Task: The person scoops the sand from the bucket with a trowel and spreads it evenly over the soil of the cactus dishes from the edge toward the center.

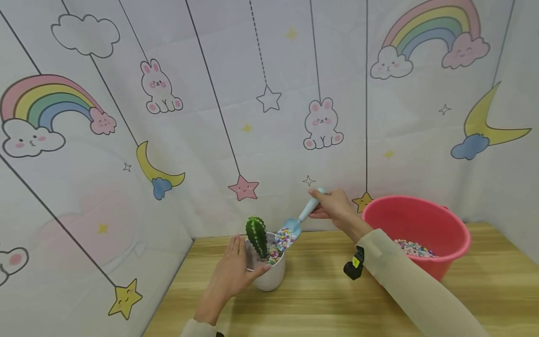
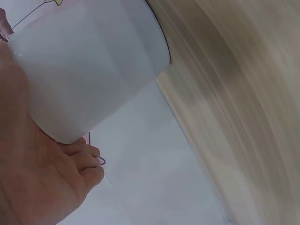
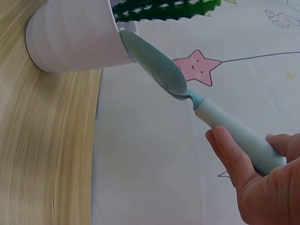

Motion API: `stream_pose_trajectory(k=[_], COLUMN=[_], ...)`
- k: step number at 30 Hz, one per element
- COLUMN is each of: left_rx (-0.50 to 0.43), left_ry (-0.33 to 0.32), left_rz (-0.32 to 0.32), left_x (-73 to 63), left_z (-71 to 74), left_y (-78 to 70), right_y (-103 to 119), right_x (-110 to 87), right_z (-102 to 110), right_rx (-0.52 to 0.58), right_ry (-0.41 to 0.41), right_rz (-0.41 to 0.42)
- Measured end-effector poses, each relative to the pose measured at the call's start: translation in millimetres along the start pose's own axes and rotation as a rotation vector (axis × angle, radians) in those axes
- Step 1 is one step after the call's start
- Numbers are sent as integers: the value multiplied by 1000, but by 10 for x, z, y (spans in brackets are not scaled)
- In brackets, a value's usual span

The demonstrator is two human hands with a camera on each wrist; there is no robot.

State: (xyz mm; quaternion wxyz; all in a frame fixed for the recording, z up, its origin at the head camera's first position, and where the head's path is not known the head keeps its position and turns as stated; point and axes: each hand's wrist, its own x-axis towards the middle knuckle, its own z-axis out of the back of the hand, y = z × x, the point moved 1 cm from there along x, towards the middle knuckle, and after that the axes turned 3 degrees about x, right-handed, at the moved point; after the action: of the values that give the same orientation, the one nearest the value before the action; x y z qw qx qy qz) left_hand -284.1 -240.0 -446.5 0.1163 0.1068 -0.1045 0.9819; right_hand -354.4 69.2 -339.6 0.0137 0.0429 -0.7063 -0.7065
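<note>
A green ribbed cactus (image 1: 257,235) stands in a white pot (image 1: 270,280), with small multicoloured beads (image 1: 274,255) beside its base. My left hand (image 1: 230,269) rests against the pot's left side, fingers fairly straight and thumb along the near rim. In the left wrist view, the palm lies close to the pot (image 2: 93,70). My right hand (image 1: 334,206) grips the pale handle of a light-blue toy shovel (image 1: 310,209). Its blade, loaded with beads, tilts down at the pot's right rim. In the right wrist view, the blade's underside (image 3: 157,65) shows.
To the right, a big pink-red bucket (image 1: 452,245) holds more multicoloured beads (image 1: 414,248), partly behind the right forearm. Everything stands on a wood-grain table (image 1: 320,299). A white printed cloth (image 1: 236,70) with rainbows, rabbits and stars hangs behind and at the left.
</note>
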Motion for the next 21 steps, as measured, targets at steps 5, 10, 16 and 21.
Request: stream_pose_trajectory(k=[5, 10, 16, 21], left_rx=[1, 12, 41, 60], left_ry=[-17, -19, -34, -37], left_rz=[17, 38, 67, 74], left_x=[-19, -30, -64, -77], left_z=[-3, -11, -5, 2], left_y=[-41, -68, -131, -145], right_y=[-2, -13, 1, 6], right_x=[-2, 2, -4, -15], right_z=[0, 1, -2, -1], right_rx=[-2, -12, -16, -22], right_ry=[-8, -17, -25, -28], right_rz=[6, 17, 25, 31])
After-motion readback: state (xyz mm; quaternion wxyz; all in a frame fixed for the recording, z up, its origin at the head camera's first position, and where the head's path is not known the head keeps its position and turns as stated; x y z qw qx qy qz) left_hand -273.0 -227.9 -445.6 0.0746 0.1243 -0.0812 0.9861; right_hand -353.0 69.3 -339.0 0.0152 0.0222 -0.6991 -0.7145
